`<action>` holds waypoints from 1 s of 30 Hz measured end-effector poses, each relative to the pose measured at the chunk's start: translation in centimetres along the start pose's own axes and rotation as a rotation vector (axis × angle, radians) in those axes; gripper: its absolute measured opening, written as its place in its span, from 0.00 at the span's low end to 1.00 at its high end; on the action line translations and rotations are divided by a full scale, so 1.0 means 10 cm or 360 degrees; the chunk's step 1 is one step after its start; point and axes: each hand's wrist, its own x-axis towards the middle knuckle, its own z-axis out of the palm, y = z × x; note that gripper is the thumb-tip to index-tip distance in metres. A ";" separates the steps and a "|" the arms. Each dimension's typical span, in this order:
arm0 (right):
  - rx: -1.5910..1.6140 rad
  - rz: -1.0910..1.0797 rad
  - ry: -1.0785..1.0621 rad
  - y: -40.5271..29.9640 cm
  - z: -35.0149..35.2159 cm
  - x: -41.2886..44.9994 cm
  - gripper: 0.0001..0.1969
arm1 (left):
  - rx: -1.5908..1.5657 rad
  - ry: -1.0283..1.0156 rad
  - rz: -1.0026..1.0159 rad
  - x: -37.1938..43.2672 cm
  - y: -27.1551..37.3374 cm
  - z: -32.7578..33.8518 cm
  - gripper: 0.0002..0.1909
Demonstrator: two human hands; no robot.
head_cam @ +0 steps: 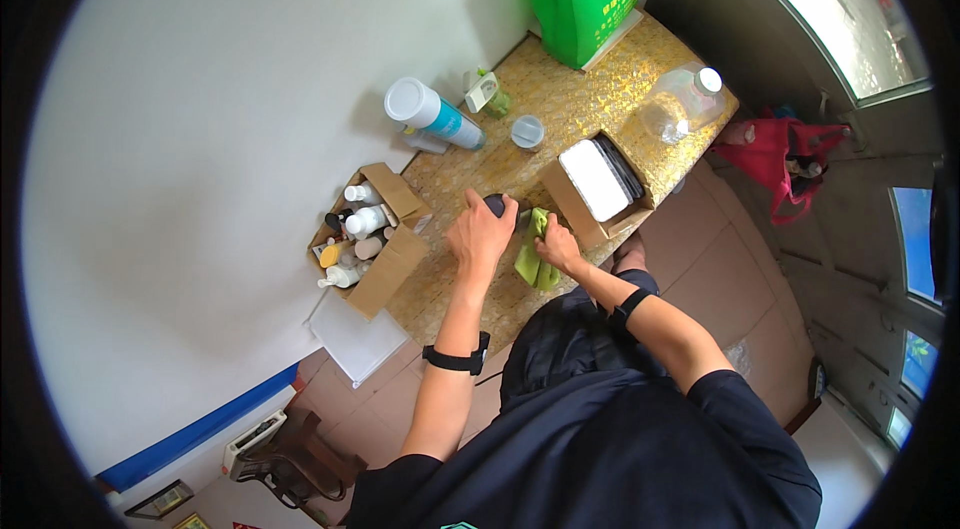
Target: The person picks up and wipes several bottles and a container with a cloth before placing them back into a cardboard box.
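Note:
My left hand (481, 232) curls around a dark, rounded object (494, 204) on the patterned gold tabletop (484, 296). What that object is cannot be made out, since my fingers cover much of it. In my right hand (559, 244) is a folded lime-green cloth (534, 265), pinched near its upper part while the rest hangs towards the table's front edge. The two hands are close together but apart. Just beyond my right hand stands an open cardboard box (574, 202) holding a white flat item (596, 180) and several dark flat ones.
Left of my hands, an open carton (386, 277) holds several bottles. Along the back are a white-and-blue canister (442, 116), a small lidded container (527, 133) and a green bag (581, 3). A clear plastic jug (679, 105) stands near the far right edge; a red bag (780, 154) hangs beyond.

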 end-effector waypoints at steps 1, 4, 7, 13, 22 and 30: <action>-0.0002 -0.0002 0.0003 -0.04 -0.03 -0.05 0.23 | -0.0003 0.0003 0.0001 0.01 0.00 0.02 0.30; 0.0249 -0.0158 0.0152 -0.19 -0.18 -0.26 0.22 | 0.0020 0.0061 -0.0029 0.03 -0.04 0.08 0.31; 0.0406 -0.0444 0.0262 -0.46 -0.33 -0.53 0.22 | 0.0018 0.0100 -0.0049 0.06 -0.18 0.06 0.31; 0.0420 -0.0832 0.0308 -0.93 -0.37 -0.76 0.25 | 0.0122 0.0294 -0.0080 0.18 -0.36 0.07 0.30; 0.0190 -0.0386 0.0324 -0.52 -0.01 -0.32 0.24 | -0.0398 0.0430 0.0320 0.14 -0.69 0.35 0.11; 0.0201 0.0199 0.0082 0.32 0.05 0.11 0.18 | -0.0698 0.0368 0.0315 0.04 -0.71 0.40 0.14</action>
